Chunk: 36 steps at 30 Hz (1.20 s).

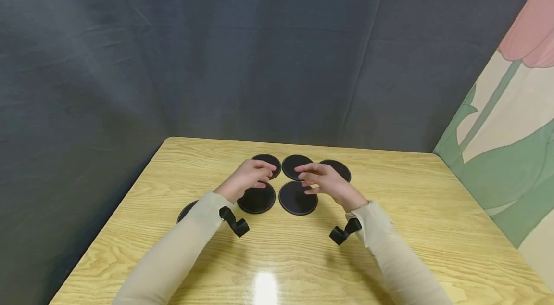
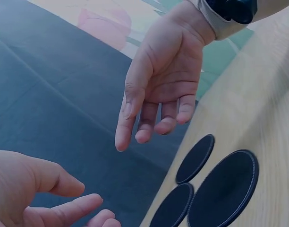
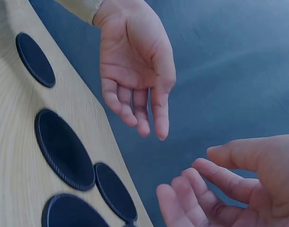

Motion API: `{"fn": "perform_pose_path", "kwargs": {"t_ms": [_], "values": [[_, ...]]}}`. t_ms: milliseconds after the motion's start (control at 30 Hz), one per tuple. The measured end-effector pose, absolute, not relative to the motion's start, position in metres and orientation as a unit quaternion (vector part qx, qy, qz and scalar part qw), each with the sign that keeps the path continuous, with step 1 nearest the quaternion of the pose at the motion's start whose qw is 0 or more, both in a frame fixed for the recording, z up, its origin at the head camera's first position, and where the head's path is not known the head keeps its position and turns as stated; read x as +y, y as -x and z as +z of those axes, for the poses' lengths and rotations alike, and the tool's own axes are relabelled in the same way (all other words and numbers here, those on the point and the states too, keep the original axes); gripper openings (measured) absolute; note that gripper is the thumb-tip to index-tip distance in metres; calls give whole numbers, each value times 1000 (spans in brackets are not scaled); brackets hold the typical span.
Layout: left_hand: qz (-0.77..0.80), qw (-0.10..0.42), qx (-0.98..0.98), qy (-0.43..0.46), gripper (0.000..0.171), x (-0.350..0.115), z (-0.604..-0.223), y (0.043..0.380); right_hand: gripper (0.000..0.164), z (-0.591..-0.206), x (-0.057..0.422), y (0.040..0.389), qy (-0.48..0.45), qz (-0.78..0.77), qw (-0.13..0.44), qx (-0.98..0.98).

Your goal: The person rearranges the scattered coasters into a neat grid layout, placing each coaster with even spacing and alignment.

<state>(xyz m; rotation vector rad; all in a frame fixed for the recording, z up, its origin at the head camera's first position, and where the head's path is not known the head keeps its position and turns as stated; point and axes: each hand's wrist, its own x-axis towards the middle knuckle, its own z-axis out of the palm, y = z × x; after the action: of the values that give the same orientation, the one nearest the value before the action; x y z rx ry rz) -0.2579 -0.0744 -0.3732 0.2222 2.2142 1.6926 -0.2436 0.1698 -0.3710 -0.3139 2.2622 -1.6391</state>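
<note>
Both hands hover above a wooden table with nothing in their grasp, fingers loosely bent and palms turned toward each other. Below my left hand (image 1: 248, 176) lie a round black coaster (image 1: 256, 201) at the front and another coaster (image 1: 265, 158) behind it, partly covered by the fingers. My right hand (image 1: 326, 181) is over a front coaster (image 1: 297, 200), a back middle coaster (image 1: 293, 162) and a back right coaster (image 1: 340, 169). Stitching runs around the rim of a coaster (image 2: 225, 189) in the left wrist view. A gap separates the two hands.
Apart from the group, one more coaster (image 1: 186, 210) lies at the left, half hidden by the left sleeve. Dark cloth (image 1: 277, 55) hangs behind and left of the wooden table (image 1: 411, 209). A flower-patterned curtain (image 1: 510, 151) borders the right side.
</note>
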Motion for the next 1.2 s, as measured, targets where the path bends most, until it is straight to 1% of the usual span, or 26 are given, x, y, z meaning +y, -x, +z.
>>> {"fn": "perform_pose_path", "kwargs": {"t_ms": [167, 300, 533, 933, 1200], "values": [[595, 159, 785, -68, 33, -94, -368, 255, 37, -364, 147, 245, 121, -585, 166, 785], [600, 149, 784, -57, 34, -112, -367, 251, 33, -361, 127, 246, 128, -607, 155, 769], [604, 132, 785, -43, 38, -142, -366, 244, 30, -364, 94, 248, 170, -624, 133, 751], [581, 108, 806, -18, 41, -193, -372, 229, 30, -385, 49, 246, 182, -619, 188, 740], [574, 105, 812, 9, 43, -213, -380, 219, 33, -403, 28, 249, 189, -604, 222, 741]]}}
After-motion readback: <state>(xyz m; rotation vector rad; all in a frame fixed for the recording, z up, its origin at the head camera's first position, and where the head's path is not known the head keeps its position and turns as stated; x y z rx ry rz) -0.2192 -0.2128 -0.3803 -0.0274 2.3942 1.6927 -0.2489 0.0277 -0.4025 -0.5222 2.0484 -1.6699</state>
